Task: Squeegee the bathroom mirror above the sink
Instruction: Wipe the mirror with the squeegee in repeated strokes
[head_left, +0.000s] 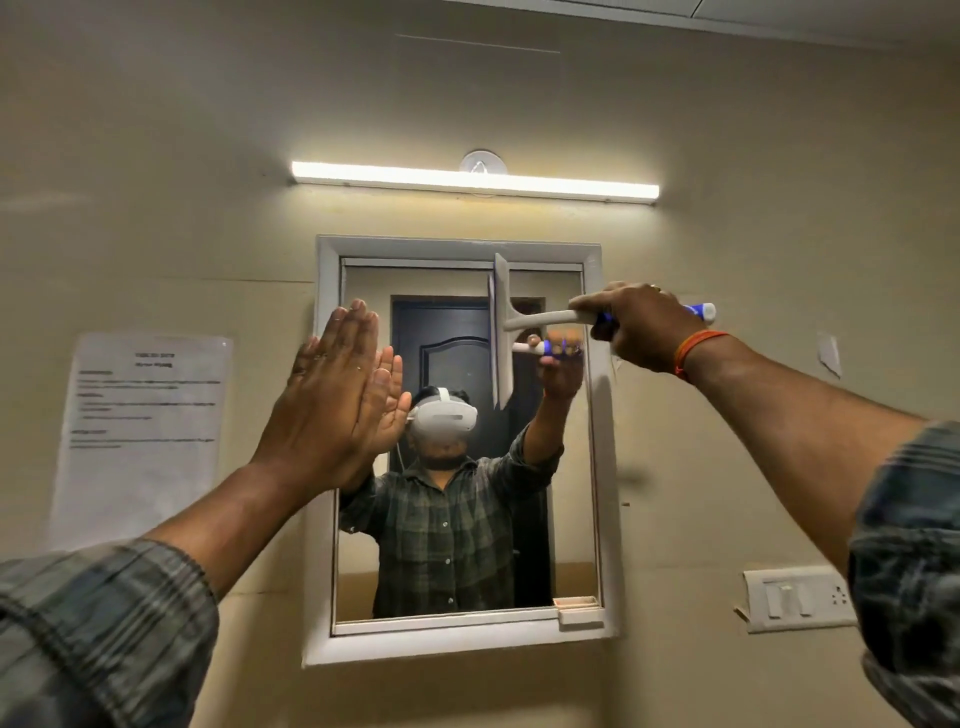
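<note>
The mirror (566, 467) hangs on the wall in a white frame (457, 647). A white squeegee (504, 332) with a blue-and-white handle is pressed against the upper middle of the glass, its blade standing vertical. My right hand (641, 325) is closed around the handle, reaching in from the right. My left hand (330, 395) lies flat with fingers together against the mirror's left edge, holding nothing. The glass reflects a person in a plaid shirt and both arms.
A lit tube light (475, 181) runs above the mirror. A printed paper notice (140, 441) is stuck to the wall at left. A switch panel (797, 597) sits at lower right. A small tray (579, 609) rests on the frame's lower right corner.
</note>
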